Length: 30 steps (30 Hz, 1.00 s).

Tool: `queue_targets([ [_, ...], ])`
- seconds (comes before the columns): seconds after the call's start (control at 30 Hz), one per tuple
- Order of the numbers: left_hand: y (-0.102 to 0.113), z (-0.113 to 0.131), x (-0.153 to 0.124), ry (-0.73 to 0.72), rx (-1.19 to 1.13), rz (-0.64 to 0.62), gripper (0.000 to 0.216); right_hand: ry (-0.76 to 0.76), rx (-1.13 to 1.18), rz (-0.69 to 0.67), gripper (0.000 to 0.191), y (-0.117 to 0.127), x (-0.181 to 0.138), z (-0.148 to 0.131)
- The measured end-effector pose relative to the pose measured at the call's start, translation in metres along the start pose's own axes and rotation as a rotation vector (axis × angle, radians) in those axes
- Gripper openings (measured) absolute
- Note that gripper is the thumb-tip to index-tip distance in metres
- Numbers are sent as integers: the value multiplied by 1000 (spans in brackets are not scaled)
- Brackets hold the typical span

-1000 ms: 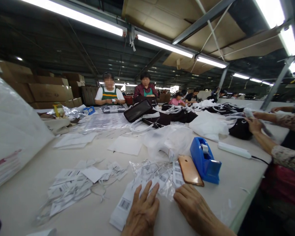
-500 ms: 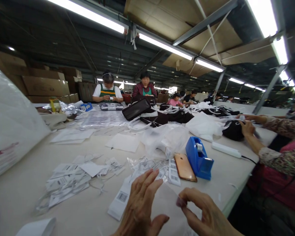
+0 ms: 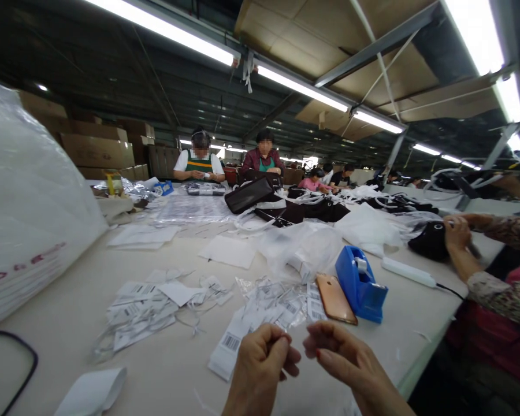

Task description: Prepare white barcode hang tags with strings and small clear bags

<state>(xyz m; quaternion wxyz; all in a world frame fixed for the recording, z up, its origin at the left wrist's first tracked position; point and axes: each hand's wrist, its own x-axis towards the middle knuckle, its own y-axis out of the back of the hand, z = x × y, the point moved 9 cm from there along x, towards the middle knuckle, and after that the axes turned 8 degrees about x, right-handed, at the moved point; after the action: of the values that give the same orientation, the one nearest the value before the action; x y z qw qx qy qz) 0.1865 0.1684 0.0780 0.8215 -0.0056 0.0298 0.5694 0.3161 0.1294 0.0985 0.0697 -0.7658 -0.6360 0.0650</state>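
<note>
Nearer to the left hand (image 3: 262,364) than to the right hand (image 3: 351,361), and just beyond to its left: a stack of oblong white paper tags with printed barcodes (image 3: 230,345) on the pale table (image 3: 164,381), long axis slanting from near left to far right. On the left, fingers curled in against the thumb; cannot tell whether pinching anything thin. On the right, fingers loosely bent, apart from the thumb, nothing visible between. Farther off, crumpled clear plastic wrapping (image 3: 244,284) among strung tags, inside or on top unclear. In the blue plastic tape dispenser (image 3: 351,283), a pale roll (image 3: 361,264). At far left, a large translucent white plastic bag (image 3: 34,208), contents hidden.
</note>
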Motion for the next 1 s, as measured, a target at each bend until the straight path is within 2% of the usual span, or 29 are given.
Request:
queue_targets([
  [0.07, 2, -3, 2, 23, -76, 41, 20, -40, 137, 80, 43, 1, -2, 18],
  [0.13, 1, -6, 2, 35, -126, 38, 21, -51, 186, 156, 42, 3, -2, 31],
  [0.27, -6, -18, 0, 114, -194, -70, 20, -17, 203, 255, 27, 6, 2, 34],
  [0.33, -6, -19, -3, 117, -201, -113, 19, -3, 254, 205, 22, -2, 4, 31],
  [0.47, 1, -12, -8, 78, -235, -150, 21, -50, 388, 20, 20, -32, 3, 31],
  [0.57, 6, -12, -11, 86, -225, -151, 24, -85, 471, -97, 21, -53, 0, 35],
  [0.63, 12, -14, -12, 98, -214, -125, 24, -110, 503, -127, 22, -59, -1, 40],
  [0.73, 24, -18, -13, 106, -196, -69, 22, -105, 410, -28, 23, -48, 0, 48],
  [0.83, 41, -23, -14, 111, -166, -16, 22, -87, 241, 98, 37, -26, 2, 52],
  [0.93, 58, -30, -15, 127, -106, 12, 19, -36, -34, 161, 39, -7, 6, 50],
  [1.0, 68, -33, -15, 134, -89, 39, 17, 22, -281, 141, 33, -1, 12, 47],
])
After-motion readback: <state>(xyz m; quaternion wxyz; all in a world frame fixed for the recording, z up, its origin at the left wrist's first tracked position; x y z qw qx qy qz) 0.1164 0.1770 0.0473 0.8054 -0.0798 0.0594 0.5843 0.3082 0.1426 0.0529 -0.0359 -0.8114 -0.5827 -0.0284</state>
